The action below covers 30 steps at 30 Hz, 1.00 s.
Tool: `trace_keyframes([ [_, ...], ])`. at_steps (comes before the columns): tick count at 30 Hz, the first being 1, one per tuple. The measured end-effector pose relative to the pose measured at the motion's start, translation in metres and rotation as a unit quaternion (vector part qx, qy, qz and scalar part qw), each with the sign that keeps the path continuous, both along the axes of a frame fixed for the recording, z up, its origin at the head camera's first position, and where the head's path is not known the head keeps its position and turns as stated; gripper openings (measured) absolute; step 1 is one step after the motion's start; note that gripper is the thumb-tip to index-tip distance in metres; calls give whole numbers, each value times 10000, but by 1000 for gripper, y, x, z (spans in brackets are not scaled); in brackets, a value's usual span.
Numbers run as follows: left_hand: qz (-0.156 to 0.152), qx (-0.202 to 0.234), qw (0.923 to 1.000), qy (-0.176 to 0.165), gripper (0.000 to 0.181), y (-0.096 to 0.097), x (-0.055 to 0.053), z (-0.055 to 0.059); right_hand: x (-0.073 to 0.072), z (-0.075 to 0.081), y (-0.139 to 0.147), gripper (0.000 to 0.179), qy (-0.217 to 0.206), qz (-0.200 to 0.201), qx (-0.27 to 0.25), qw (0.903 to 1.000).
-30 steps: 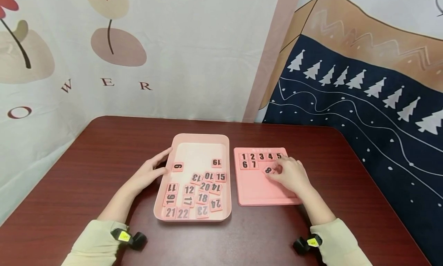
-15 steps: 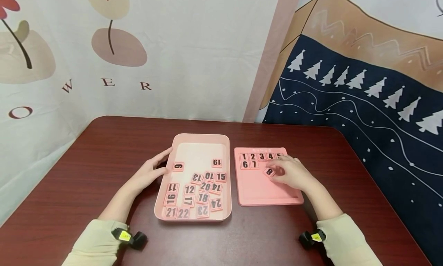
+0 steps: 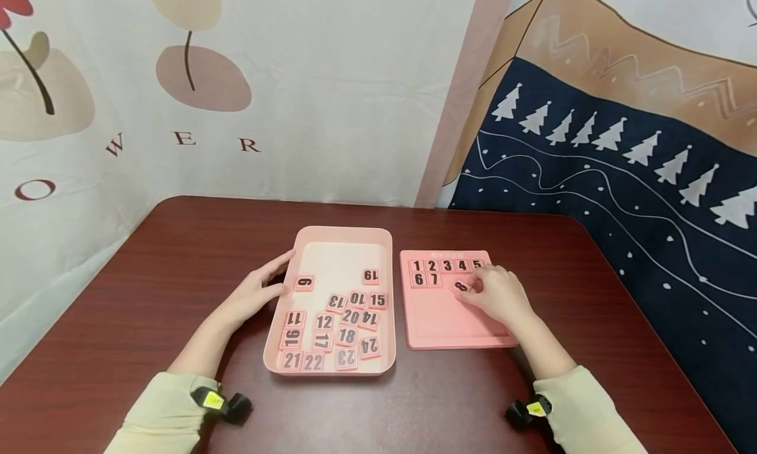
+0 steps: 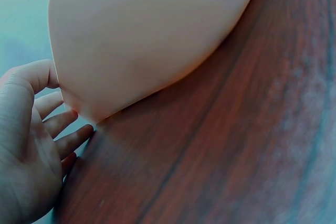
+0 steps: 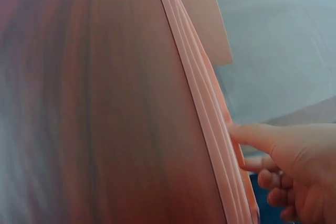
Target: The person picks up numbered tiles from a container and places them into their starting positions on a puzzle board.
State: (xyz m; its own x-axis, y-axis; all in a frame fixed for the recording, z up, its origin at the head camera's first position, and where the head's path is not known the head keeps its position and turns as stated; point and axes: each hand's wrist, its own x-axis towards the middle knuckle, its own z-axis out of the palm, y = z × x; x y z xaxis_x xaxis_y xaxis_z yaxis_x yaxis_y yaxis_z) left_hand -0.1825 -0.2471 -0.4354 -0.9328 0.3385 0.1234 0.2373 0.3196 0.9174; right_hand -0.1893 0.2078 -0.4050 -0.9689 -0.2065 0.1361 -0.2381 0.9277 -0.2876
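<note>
In the head view, my right hand (image 3: 499,297) pinches a small pink number tile marked 8 (image 3: 459,286) between thumb and fingertips. The tile sits tilted over a pink square board (image 3: 437,322), right of the number 7 tile (image 3: 434,280). Tiles 1 to 7 line the board's top rows; the hand covers part of its right side. My left hand (image 3: 254,296) rests against the left wall of a pale pink tray (image 3: 386,244), its fingers extended along the side. In the left wrist view, the left fingertips touch the tray's outer wall (image 4: 136,35).
Several loose number tiles lie in the tray at various angles, among them 19 (image 3: 370,276) and 21 (image 3: 292,361). Tray and board stand side by side on a dark red wooden table (image 3: 195,244). Printed cloths (image 3: 331,112) hang behind it.
The right hand has shifted slightly right, then back left, turning the 8 tile in its fingertips above the board. My left hand and the tray have stayed put.
</note>
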Motion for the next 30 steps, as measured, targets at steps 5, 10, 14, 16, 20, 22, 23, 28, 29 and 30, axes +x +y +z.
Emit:
trace_keyframes([
  [5,6,17,10000,-4,67,1,0,-1,-2,0,-11,39,-29,-228,136,9996],
  [10,-7,68,10000,-18,67,2,0,-2,-1,3,-13,38,-285,-355,-9,9990],
  [14,-8,72,10000,-32,67,1,0,-1,-1,5,-13,27,-429,-245,-165,9986],
  [16,-5,44,10000,-11,67,0,0,0,-3,6,-14,23,-435,-210,-231,9986],
  [20,-16,0,10000,50,66,0,0,0,-7,5,-18,19,-415,-294,-322,9982],
  [22,-11,1,10000,59,66,0,0,-1,-9,5,-19,19,-413,-341,-348,9980],
  [23,-14,16,10000,62,67,0,0,-1,-9,5,-20,19,-419,-353,-345,9979],
  [28,-32,60,9999,90,67,1,0,0,-9,8,-20,20,-339,-385,-252,9984],
  [29,-47,60,9999,94,67,1,0,0,-8,9,-21,19,-262,-376,-232,9987],
  [30,-44,64,9999,81,67,0,0,0,-8,11,-22,20,-192,-367,-215,9989],
])
